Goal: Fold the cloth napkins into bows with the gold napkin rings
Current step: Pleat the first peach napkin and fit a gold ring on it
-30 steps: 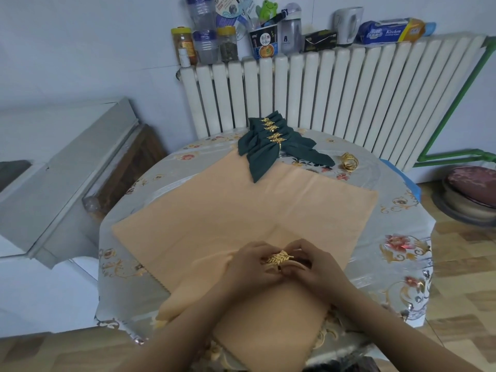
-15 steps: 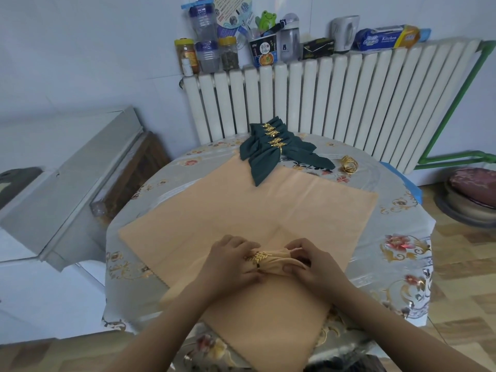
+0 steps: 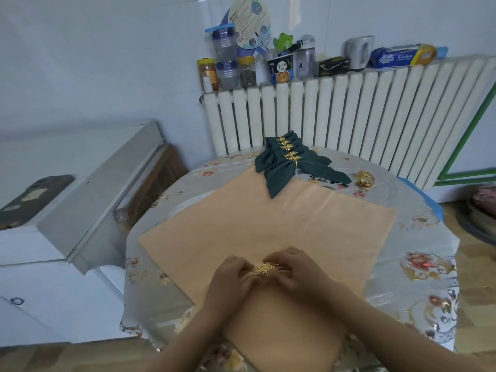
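Observation:
A folded peach napkin (image 3: 284, 320) lies at the near edge of the round table, on top of flat peach napkins (image 3: 257, 224). A gold leaf napkin ring (image 3: 264, 268) sits on its far, gathered end. My left hand (image 3: 232, 277) and my right hand (image 3: 298, 272) pinch the cloth on either side of the ring, fingers curled around it. At the far side of the table lie several dark green napkin bows (image 3: 288, 163), each with a gold ring. A spare pile of gold rings (image 3: 365, 179) rests to their right.
The table (image 3: 418, 264) has a floral grey cover. A white radiator (image 3: 349, 114) stands behind it, its top loaded with jars, bottles and boxes. A white cabinet (image 3: 67, 210) stands to the left, and a cushion stool (image 3: 485, 200) is at the right edge.
The ring has moved from between my fingertips onto the gathered end of the peach napkin, and both hands have closed in tight around it. My head has come nearer.

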